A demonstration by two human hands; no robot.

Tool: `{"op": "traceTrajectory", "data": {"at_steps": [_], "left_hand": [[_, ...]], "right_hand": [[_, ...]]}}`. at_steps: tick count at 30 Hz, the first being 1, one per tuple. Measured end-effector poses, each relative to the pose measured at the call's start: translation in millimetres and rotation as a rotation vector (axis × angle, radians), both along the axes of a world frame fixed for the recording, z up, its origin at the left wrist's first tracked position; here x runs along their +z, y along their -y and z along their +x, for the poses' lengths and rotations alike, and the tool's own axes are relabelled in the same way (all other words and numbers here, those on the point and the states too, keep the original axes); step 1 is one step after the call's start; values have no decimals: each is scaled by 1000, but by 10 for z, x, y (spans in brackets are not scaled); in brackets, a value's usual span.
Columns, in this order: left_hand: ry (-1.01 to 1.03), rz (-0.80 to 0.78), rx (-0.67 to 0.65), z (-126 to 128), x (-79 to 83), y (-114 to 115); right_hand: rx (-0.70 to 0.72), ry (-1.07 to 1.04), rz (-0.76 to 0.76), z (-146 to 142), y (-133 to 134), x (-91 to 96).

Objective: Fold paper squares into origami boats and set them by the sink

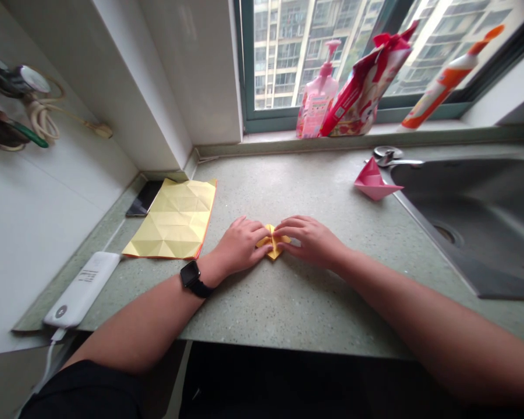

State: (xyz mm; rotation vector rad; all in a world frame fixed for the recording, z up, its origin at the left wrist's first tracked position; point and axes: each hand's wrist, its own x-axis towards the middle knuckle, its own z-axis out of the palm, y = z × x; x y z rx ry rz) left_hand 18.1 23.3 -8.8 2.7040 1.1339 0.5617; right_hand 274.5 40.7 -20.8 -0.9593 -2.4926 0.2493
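Observation:
A small folded piece of yellow paper [273, 252] lies on the speckled green counter [262, 308], with a crease line down its middle. My left hand [242, 243] grips its left side, thumb at the near edge and fingers on top; a black watch [193, 278] is on that wrist. From the right, my right hand [308, 240] pinches the other side the same way. The fingertips of both hands nearly meet at the centre and cover much of the paper.
Creased yellow sheets [174, 221] lie at left, beside a dark phone [145, 198] and a white power bank [84, 288] with a cable. A pink folded paper boat [375, 183] stands near the sink [484, 233]. Bottles, including a pink pump bottle [318, 102], line the windowsill.

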Motion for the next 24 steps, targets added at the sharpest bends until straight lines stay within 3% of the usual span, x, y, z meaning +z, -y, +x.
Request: {"op": "traceTrajectory", "data": {"at_steps": [13,24], "left_hand": [[-225,-92,56,-17,-212,-1],[-244,-83,120,80,-258,53]], "right_hand": [[-106,183,-12,-44,1,-200],[-172,225,1,-95,45,-205]]}}
